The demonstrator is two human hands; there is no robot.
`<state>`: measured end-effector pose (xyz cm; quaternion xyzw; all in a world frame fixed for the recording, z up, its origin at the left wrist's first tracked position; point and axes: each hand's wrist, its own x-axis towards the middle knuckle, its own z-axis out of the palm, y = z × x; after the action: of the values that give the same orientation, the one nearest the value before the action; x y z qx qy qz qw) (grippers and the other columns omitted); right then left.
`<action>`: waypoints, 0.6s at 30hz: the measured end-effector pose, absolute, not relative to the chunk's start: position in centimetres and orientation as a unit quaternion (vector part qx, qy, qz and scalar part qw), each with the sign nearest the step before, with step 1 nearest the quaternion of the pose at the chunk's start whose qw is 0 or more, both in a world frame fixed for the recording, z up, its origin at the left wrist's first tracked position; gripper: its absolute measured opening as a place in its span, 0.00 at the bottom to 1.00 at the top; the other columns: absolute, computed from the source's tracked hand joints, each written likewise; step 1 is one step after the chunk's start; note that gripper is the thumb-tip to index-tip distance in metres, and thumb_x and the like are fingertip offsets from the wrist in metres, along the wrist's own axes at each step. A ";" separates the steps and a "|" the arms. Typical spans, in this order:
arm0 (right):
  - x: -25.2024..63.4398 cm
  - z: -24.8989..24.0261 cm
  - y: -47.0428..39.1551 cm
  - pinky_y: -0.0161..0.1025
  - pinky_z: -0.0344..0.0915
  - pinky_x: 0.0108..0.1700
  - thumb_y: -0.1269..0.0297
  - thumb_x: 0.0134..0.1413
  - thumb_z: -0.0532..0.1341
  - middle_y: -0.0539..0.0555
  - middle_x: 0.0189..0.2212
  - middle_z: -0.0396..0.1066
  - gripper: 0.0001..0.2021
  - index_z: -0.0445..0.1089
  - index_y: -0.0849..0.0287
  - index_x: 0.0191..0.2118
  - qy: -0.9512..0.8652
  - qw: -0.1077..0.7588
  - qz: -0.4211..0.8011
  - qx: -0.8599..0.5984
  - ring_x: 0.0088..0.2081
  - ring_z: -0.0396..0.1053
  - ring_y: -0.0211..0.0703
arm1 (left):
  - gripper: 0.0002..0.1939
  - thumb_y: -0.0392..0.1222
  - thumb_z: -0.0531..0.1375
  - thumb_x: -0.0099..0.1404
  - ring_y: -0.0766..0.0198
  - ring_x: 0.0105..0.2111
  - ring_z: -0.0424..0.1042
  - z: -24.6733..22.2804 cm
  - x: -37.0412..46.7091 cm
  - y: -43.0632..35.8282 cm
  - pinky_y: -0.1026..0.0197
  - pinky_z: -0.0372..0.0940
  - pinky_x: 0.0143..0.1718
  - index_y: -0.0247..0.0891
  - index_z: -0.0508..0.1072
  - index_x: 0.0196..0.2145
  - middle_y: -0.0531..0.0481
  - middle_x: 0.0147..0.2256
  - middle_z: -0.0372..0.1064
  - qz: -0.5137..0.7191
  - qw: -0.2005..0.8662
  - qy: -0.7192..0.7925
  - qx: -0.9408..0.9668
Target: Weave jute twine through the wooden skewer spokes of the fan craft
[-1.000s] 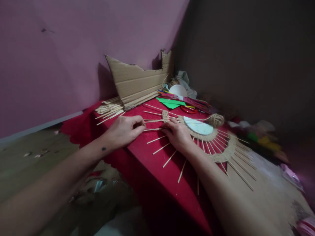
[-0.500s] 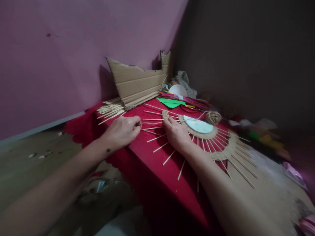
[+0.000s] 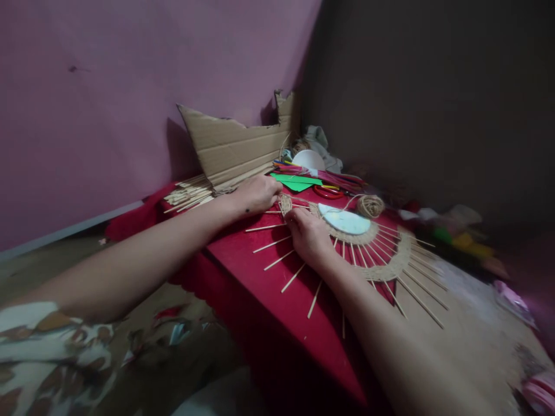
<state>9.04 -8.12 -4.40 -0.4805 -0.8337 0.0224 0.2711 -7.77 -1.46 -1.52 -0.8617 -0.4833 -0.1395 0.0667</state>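
A half-round woven piece of thin wooden sticks and twine lies on the red cloth, its outer woven band [image 3: 405,254] curving round to my right hand [image 3: 310,234]. That hand is closed on the band near its left end [image 3: 285,204], thumb and fingers pinching it. Sticks [image 3: 293,278] fan out below and left of the fingers. At the band's upper left end, my left hand [image 3: 261,193] is closed in a pinch on the twine, which its fingers mostly hide. A pale blue half-disc [image 3: 344,219] forms the piece's centre. Behind it rests a ball of twine [image 3: 370,206].
A cut cardboard sheet [image 3: 236,144] leans against the pink wall, with a bundle of sticks [image 3: 188,193] at its foot. Green paper [image 3: 297,183], red-handled scissors [image 3: 326,192] and a white round object [image 3: 309,159] lie behind the piece. The red-covered table's edge [image 3: 243,289] runs along the near left.
My left hand has moved up and right, from pulling twine out leftward to the band's upper end. My right hand keeps its hold on the band. The view has shifted slightly.
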 end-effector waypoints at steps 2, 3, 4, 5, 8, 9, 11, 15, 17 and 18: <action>9.3 -4.5 -8.0 0.38 0.62 0.40 0.72 0.56 0.51 0.55 0.34 0.71 0.08 0.67 0.57 0.35 -0.811 0.336 0.061 -0.475 0.37 0.68 0.44 | 0.14 0.41 0.51 0.61 0.56 0.35 0.71 -1.9 -7.5 -0.6 0.60 0.61 0.35 0.35 0.76 0.34 0.42 0.34 0.74 -0.156 0.042 -0.481 -0.862; 9.4 -4.5 -7.9 0.39 0.63 0.41 0.73 0.55 0.51 0.54 0.33 0.71 0.08 0.67 0.57 0.35 -0.798 0.365 0.074 -0.474 0.37 0.68 0.43 | 0.15 0.41 0.51 0.61 0.57 0.34 0.71 -2.1 -7.6 -0.4 0.60 0.61 0.34 0.36 0.76 0.34 0.42 0.33 0.75 -0.170 0.030 -0.481 -0.859; 9.5 -4.5 -7.8 0.39 0.63 0.41 0.73 0.54 0.51 0.54 0.33 0.72 0.09 0.67 0.57 0.35 -0.787 0.388 0.082 -0.473 0.37 0.68 0.43 | 0.15 0.42 0.51 0.61 0.58 0.33 0.71 -2.4 -7.8 -0.3 0.61 0.61 0.33 0.36 0.76 0.33 0.44 0.32 0.75 -0.186 0.018 -0.481 -0.856; 9.5 -4.5 -7.8 0.40 0.63 0.42 0.73 0.54 0.51 0.54 0.33 0.71 0.09 0.67 0.57 0.35 -0.780 0.402 0.083 -0.472 0.37 0.68 0.43 | 0.15 0.42 0.51 0.61 0.59 0.32 0.71 -2.6 -8.0 -0.2 0.61 0.61 0.33 0.36 0.77 0.33 0.45 0.31 0.75 -0.204 0.007 -0.483 -0.852; 9.3 -4.3 -8.1 0.41 0.63 0.43 0.74 0.53 0.52 0.56 0.35 0.70 0.10 0.68 0.58 0.36 -0.795 0.386 0.048 -0.465 0.38 0.67 0.45 | 0.15 0.41 0.51 0.59 0.61 0.31 0.70 -2.9 -8.7 0.0 0.62 0.61 0.34 0.36 0.77 0.33 0.47 0.30 0.75 -0.252 -0.020 -0.502 -0.827; 9.1 -4.2 -8.3 0.42 0.63 0.43 0.73 0.54 0.52 0.58 0.36 0.70 0.10 0.69 0.58 0.38 -0.808 0.364 0.026 -0.462 0.40 0.66 0.46 | 0.15 0.40 0.52 0.58 0.61 0.31 0.70 -2.9 -8.9 0.1 0.63 0.61 0.35 0.36 0.77 0.32 0.47 0.31 0.75 -0.264 -0.026 -0.512 -0.817; 8.8 -4.2 -8.5 0.45 0.61 0.45 0.73 0.55 0.52 0.59 0.39 0.70 0.12 0.70 0.59 0.40 -0.834 0.312 -0.015 -0.454 0.43 0.63 0.49 | 0.14 0.39 0.52 0.57 0.61 0.31 0.70 -2.8 -9.2 0.4 0.63 0.61 0.36 0.36 0.78 0.33 0.47 0.32 0.76 -0.278 -0.040 -0.527 -0.802; 8.7 -4.2 -8.6 0.49 0.58 0.48 0.72 0.59 0.52 0.57 0.41 0.71 0.12 0.73 0.56 0.40 -0.867 0.242 -0.042 -0.433 0.45 0.61 0.50 | 0.15 0.42 0.53 0.58 0.61 0.31 0.70 -2.7 -9.6 0.8 0.63 0.61 0.36 0.35 0.78 0.36 0.46 0.33 0.76 -0.307 -0.063 -0.525 -0.791; 8.7 -4.3 -8.5 0.49 0.58 0.48 0.71 0.60 0.53 0.56 0.42 0.71 0.12 0.73 0.55 0.40 -0.873 0.227 -0.040 -0.429 0.46 0.61 0.50 | 0.16 0.44 0.53 0.59 0.62 0.30 0.69 -2.7 -9.7 0.7 0.63 0.61 0.36 0.35 0.78 0.36 0.47 0.32 0.76 -0.315 -0.070 -0.523 -0.789; 8.7 -4.2 -8.4 0.48 0.58 0.48 0.70 0.60 0.53 0.56 0.42 0.71 0.11 0.73 0.56 0.39 -0.875 0.221 -0.040 -0.429 0.46 0.62 0.50 | 0.16 0.44 0.53 0.59 0.62 0.30 0.69 -2.7 -9.7 0.7 0.63 0.61 0.36 0.35 0.78 0.35 0.47 0.31 0.76 -0.314 -0.073 -0.519 -0.792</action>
<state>8.75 -8.42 -4.24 -0.4286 -0.8751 -0.0395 0.2214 -9.68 0.69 -2.68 -0.7916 -0.5191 -0.3140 -0.0726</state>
